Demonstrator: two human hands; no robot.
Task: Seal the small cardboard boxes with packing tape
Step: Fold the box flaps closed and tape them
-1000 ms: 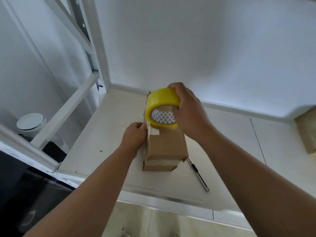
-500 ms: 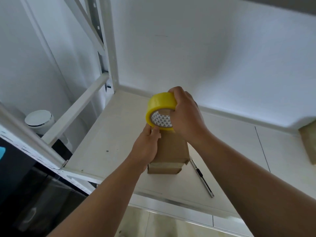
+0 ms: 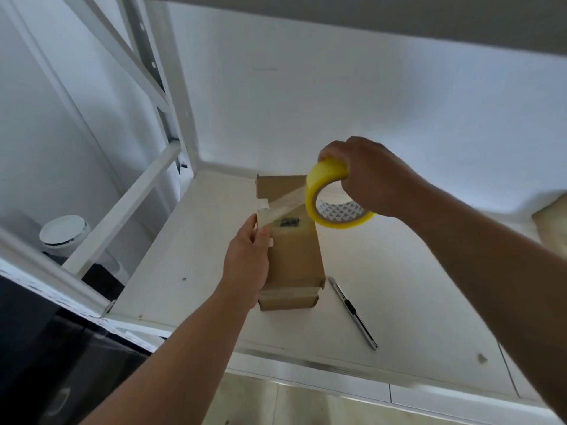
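A small brown cardboard box (image 3: pixel 291 259) lies lengthwise on the white shelf (image 3: pixel 196 256), its near end bound with tape. My left hand (image 3: pixel 247 262) presses against the box's left side, thumb pinning the end of a clear tape strip (image 3: pixel 283 204). That strip stretches up and to the right across the box top to a yellow tape roll (image 3: pixel 333 197). My right hand (image 3: pixel 365 176) grips the roll from above, raised over the box's far right corner.
A slim utility knife (image 3: pixel 352 312) lies on the shelf just right of the box. Another brown cardboard piece (image 3: pixel 552 222) sits at the far right edge. White shelf posts (image 3: pixel 171 96) rise at the left; a white round lid (image 3: pixel 63 230) sits below.
My right hand has pulled the roll up and to the right, drawing out a strip of tape. My left hand has stayed on the box's left side, holding the tape end.
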